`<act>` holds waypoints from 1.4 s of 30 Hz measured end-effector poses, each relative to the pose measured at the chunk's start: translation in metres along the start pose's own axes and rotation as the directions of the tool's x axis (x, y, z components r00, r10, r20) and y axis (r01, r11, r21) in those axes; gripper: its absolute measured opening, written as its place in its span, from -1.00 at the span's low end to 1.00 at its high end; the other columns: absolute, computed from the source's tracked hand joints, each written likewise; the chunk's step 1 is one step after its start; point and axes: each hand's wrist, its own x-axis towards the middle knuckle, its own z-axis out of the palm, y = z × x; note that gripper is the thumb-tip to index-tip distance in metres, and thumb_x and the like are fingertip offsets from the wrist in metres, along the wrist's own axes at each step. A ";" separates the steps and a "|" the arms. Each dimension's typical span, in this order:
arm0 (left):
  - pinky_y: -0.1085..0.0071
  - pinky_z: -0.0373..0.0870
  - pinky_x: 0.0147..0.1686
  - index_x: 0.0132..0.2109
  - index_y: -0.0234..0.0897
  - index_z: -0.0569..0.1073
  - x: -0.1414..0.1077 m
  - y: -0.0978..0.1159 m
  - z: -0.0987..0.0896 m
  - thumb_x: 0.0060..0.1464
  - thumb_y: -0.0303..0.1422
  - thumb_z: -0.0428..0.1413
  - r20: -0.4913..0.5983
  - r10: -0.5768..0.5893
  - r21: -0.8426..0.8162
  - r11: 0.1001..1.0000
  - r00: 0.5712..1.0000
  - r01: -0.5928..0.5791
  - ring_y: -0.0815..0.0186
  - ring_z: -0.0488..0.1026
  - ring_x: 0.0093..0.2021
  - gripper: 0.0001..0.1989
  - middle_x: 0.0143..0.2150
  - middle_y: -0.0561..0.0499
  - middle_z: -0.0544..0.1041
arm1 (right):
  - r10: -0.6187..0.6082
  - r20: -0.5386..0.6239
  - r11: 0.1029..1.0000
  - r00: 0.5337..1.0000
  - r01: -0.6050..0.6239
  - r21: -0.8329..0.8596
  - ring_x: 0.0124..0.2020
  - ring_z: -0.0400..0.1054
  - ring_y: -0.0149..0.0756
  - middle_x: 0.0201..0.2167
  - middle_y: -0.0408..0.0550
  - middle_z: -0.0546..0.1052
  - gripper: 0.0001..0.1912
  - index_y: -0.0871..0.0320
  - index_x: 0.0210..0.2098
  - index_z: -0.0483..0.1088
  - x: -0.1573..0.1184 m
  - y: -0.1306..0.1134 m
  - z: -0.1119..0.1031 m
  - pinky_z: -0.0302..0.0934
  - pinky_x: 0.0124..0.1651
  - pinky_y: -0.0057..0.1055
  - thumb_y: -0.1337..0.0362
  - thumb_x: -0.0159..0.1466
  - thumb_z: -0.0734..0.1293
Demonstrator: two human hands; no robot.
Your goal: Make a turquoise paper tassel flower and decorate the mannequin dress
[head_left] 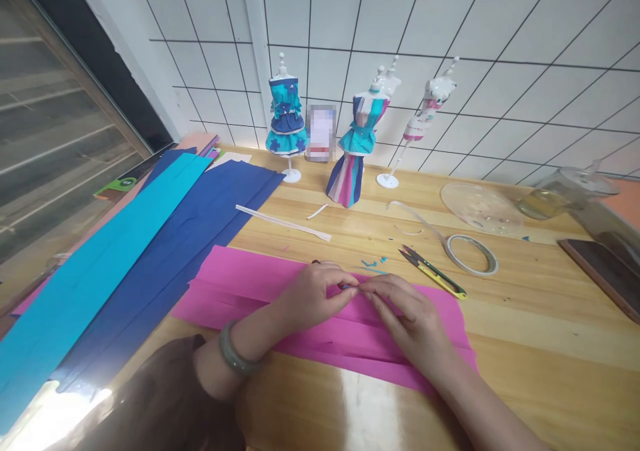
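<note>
The small blue piece, mostly hidden by the fingers, is located above the middle of the pink sheet. The left hand pinches it between thumb and index finger. The right hand meets it at the other end, thumb and fingertips drawn together. A bracelet encircles the left wrist. The pink sheet lies creased on the wooden counter.

Just beyond the fingertips lie blue scraps. To their right, the yellow-handled snips lie with the handle end at the sheet's edge. A tape roll lies flat near the snips, its loose end trailing away from the person. Beyond the sheet's far edge lies a white strip.

At left, a turquoise sheet partly overlaps a dark blue sheet. Toward the tiled wall stand a form in a tiered blue dress and a form in a striped dress. A clear dish lies farther right.
</note>
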 end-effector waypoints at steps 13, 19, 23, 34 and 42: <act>0.43 0.26 -0.32 -0.33 -0.30 0.47 0.000 0.000 0.000 0.08 -0.42 -0.03 0.019 0.092 0.128 0.987 0.996 -0.094 0.36 0.39 -0.37 -0.82 -0.44 -0.02 0.50 | 0.213 0.056 0.971 0.975 -0.218 0.101 -0.24 0.42 -0.25 -0.20 0.02 0.52 -0.75 0.10 -0.11 0.36 -0.002 0.001 0.006 0.33 -0.16 -0.29 0.26 0.21 0.24; 0.44 0.26 -0.35 -0.30 -0.31 0.47 0.000 -0.001 0.000 0.09 -0.42 -0.04 0.033 0.119 0.147 0.981 0.992 -0.123 0.36 0.38 -0.39 -0.81 -0.44 -0.03 0.50 | 0.231 0.051 0.961 0.972 -0.236 0.142 -0.31 0.43 -0.28 -0.35 -0.02 0.54 -0.85 0.11 -0.28 0.42 0.000 -0.002 0.005 0.33 -0.23 -0.34 0.28 0.23 0.22; 0.43 0.25 -0.33 -0.30 -0.31 0.47 -0.001 -0.002 0.001 0.07 -0.44 -0.02 0.041 0.118 0.157 0.980 0.992 -0.123 0.35 0.39 -0.37 -0.83 -0.45 -0.02 0.49 | 0.225 0.042 0.964 0.973 -0.228 0.136 -0.34 0.43 -0.29 -0.39 -0.05 0.54 -0.87 0.11 -0.33 0.41 0.001 -0.002 0.004 0.32 -0.25 -0.37 0.30 0.23 0.22; 0.45 0.30 -0.29 -0.36 -0.33 0.48 0.003 -0.001 -0.003 0.01 -0.43 0.04 -0.194 -0.093 -0.088 0.993 0.977 0.077 0.36 0.41 -0.35 -0.87 -0.42 -0.03 0.52 | 0.328 -0.066 0.944 0.942 -0.330 -0.026 -0.30 0.44 -0.22 -0.30 0.01 0.55 -0.77 0.15 -0.24 0.43 0.011 0.009 -0.010 0.32 -0.27 -0.33 0.17 0.21 0.23; 0.49 0.29 -0.31 -0.36 -0.34 0.46 0.007 -0.011 -0.018 0.01 -0.31 0.05 -0.493 -0.476 -0.567 0.811 0.728 0.147 0.37 0.39 -0.36 -0.82 -0.40 -0.01 0.50 | 0.044 0.359 0.852 0.932 0.153 -0.501 -0.31 0.38 -0.27 -0.30 0.04 0.50 -0.71 0.18 -0.26 0.43 0.108 0.021 0.024 0.17 -0.27 -0.40 0.28 0.30 0.09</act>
